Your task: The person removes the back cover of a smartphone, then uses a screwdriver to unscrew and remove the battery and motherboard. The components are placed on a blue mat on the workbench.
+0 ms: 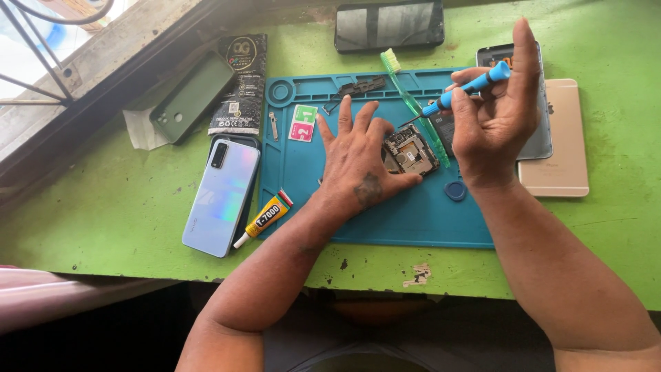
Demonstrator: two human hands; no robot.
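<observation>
The right hand point(497, 103) pinches a blue screwdriver point(460, 93) whose shaft slants toward eight o'clock at the opened phone point(409, 149), which the spread left hand point(358, 162) pins flat.

The place looked like a small phone-repair workbench, set up informally beside a window rather than in a fitted lab. A worn green table point(103, 207) with chipped paint carried a blue silicone repair mat point(413, 213) with moulded parts trays along its top edge. An opened phone point(410, 148) with its circuit board bared lay on the mat, and several other handsets and back covers lay around it, among them an iridescent phone back point(222, 196), a dark phone point(389, 25) and a gold one point(561, 138). A tube of adhesive point(265, 218), a green toothbrush point(413, 103) and a blue precision screwdriver point(468, 87) completed the repairer's kit. A barred window point(34, 62) with a rough sill ran along the table's left side.
</observation>
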